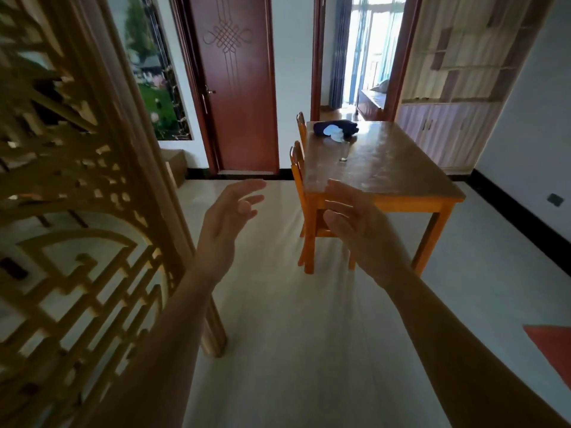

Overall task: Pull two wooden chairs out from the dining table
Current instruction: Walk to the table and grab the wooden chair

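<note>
Wood, orange-toned: the dining table [386,168] stands ahead and to the right on a pale tiled floor [293,335], its near right leg in full view.
Near chair [301,193]: pushed in on the table's left side, its back just beside the table edge and its seat under the top; its legs show below the near corner.
Far chair [301,125]: pushed in on the same side, further back, only the top of its back showing.
On the table: a dark blue cloth bundle [336,128] with something pale on it lies at the far end; a clear glass [343,152] stands just in front of it.
Left hand [228,217]: raised in the air with fingers loosely spread, grasping nothing, apart from both chairs.
Right hand [355,227]: also raised and released, fingers slack, holding nothing; in the view it overlaps the table's near corner and part of the near chair, though contact cannot be told.
Left side: a carved lattice screen [77,196] stands close by, its post reaching the floor just beside the left forearm.
Back wall: a dark red door [238,88], closed, and a framed landscape picture [154,72] to its left.
Behind the table: an open doorway [361,54] to a bright room, with a shelf cabinet [448,88] to the right.
Lower right: a red patch [553,350] at the picture's edge, too cropped to tell what it is.
</note>
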`<move>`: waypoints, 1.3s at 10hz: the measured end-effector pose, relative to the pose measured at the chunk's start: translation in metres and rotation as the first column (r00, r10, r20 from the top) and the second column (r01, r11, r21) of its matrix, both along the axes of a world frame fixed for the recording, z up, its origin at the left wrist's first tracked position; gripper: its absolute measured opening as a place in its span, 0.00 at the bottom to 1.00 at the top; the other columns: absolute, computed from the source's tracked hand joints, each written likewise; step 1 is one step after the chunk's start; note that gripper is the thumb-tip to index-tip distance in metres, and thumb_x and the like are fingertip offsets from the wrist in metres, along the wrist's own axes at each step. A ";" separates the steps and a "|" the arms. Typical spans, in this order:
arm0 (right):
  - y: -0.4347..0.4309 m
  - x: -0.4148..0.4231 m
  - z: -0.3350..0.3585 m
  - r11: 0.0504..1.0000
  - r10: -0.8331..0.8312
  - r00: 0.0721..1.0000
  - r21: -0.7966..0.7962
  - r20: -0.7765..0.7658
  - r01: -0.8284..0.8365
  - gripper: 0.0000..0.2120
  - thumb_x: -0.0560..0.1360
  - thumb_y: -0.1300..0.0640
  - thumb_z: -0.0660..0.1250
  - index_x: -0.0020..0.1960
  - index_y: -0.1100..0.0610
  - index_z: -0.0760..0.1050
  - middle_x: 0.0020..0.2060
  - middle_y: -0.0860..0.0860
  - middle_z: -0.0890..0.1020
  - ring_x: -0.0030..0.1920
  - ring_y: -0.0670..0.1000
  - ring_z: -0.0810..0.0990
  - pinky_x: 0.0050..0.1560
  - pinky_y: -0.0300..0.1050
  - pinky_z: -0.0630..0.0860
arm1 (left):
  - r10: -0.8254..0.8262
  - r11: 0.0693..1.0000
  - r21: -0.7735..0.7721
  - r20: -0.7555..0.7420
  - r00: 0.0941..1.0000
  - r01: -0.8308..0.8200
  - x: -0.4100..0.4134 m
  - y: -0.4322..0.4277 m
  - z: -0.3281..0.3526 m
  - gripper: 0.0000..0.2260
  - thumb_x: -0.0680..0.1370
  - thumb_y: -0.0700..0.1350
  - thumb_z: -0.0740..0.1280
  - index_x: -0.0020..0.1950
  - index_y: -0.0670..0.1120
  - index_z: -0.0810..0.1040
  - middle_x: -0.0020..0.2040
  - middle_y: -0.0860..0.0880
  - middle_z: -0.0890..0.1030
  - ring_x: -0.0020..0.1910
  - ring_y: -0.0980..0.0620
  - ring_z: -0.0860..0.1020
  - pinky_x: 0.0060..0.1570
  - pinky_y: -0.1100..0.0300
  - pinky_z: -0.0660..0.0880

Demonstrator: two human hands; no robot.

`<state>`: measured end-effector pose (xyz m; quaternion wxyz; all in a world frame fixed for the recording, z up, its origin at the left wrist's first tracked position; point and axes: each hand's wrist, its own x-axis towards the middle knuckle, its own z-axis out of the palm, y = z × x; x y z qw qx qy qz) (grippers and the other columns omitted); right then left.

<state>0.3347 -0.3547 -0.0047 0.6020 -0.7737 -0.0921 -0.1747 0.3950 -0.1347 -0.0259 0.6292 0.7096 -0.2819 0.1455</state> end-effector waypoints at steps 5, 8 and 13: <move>-0.007 0.333 -0.017 0.999 -0.020 0.999 0.030 0.029 0.019 0.25 0.72 0.37 0.74 0.66 0.39 0.71 0.66 0.40 0.77 0.67 0.44 0.78 0.71 0.60 0.74 | -0.041 0.996 -0.082 0.042 0.998 0.044 0.331 -0.004 -0.004 0.26 0.78 0.71 0.62 0.67 0.55 0.77 0.70 0.42 0.78 0.68 0.42 0.79 0.65 0.35 0.76; -0.024 0.507 -0.027 0.994 -0.060 0.996 0.097 0.071 0.053 0.31 0.66 0.27 0.71 0.60 0.45 0.71 0.61 0.39 0.76 0.67 0.53 0.79 0.66 0.48 0.79 | -0.115 0.988 -0.099 0.002 0.993 0.115 0.518 -0.036 -0.011 0.28 0.77 0.71 0.63 0.67 0.52 0.76 0.70 0.44 0.79 0.68 0.42 0.79 0.65 0.37 0.77; -0.075 0.844 -0.071 0.993 -0.111 0.994 -0.039 -0.024 0.110 0.21 0.83 0.58 0.65 0.75 0.56 0.71 0.65 0.40 0.77 0.60 0.27 0.75 0.59 0.26 0.72 | -0.129 0.989 -0.074 -0.048 0.990 0.125 0.844 -0.069 -0.022 0.17 0.83 0.59 0.61 0.65 0.51 0.79 0.68 0.45 0.80 0.67 0.42 0.80 0.65 0.40 0.78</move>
